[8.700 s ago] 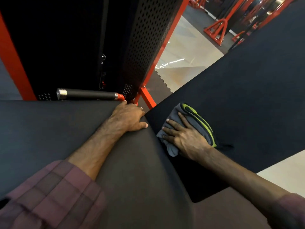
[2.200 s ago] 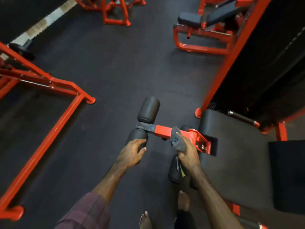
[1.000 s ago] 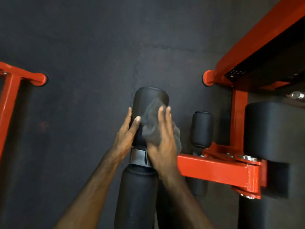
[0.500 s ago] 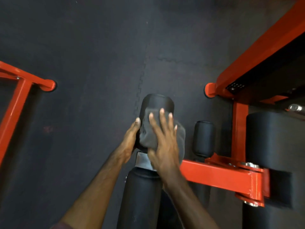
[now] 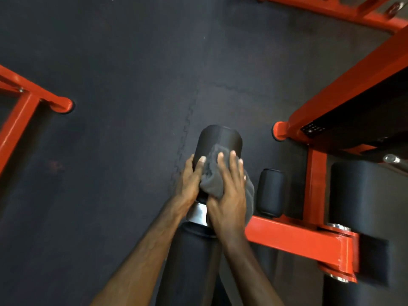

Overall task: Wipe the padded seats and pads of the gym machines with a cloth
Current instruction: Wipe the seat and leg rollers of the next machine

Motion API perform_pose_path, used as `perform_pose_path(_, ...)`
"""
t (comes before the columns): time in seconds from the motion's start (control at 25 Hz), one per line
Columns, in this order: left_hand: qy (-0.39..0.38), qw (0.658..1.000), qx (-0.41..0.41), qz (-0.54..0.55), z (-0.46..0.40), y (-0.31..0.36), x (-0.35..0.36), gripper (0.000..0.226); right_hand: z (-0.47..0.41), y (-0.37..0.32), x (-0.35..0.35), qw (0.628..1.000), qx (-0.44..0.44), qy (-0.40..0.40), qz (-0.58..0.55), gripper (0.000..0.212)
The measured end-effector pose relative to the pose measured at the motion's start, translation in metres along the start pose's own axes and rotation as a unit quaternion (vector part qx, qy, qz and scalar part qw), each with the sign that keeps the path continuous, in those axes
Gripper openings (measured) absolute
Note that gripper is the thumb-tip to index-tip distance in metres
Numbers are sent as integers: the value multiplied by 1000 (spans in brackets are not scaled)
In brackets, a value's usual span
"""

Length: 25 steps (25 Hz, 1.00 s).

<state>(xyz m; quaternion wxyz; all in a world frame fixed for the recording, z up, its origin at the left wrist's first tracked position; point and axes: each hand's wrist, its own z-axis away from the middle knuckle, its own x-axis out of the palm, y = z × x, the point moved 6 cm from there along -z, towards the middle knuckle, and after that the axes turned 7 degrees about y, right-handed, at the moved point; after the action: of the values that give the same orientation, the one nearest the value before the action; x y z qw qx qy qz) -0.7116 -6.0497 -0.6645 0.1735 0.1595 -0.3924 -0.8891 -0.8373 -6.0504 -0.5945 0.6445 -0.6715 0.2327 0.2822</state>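
Head view, centre: right hand (image 5: 227, 195) presses cloth (image 5: 213, 184) on roller (image 5: 218, 140), fingers straight; left hand (image 5: 189, 184) cups its side, fingers loosely curved — roller may spin, so cloth slips.

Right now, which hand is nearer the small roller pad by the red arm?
Right. The right hand presses the cloth beside the small roller pad; the left hand sits farther off.
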Motion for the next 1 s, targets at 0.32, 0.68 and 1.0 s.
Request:
perform_pose_path(0.32,27,991,18,-130,11,3,8,63,-90,6,4,998,35,49,-16,92)
perform_pose_path(0.68,-34,998,-25,44,-29,-3,-15,49,-55,0,8,1000,-16,3,13,94)
perform_pose_path(1.0,-209,936,-183,218,-9,-2,6,57,-11,-9,9,997,-32,-19,66,96)
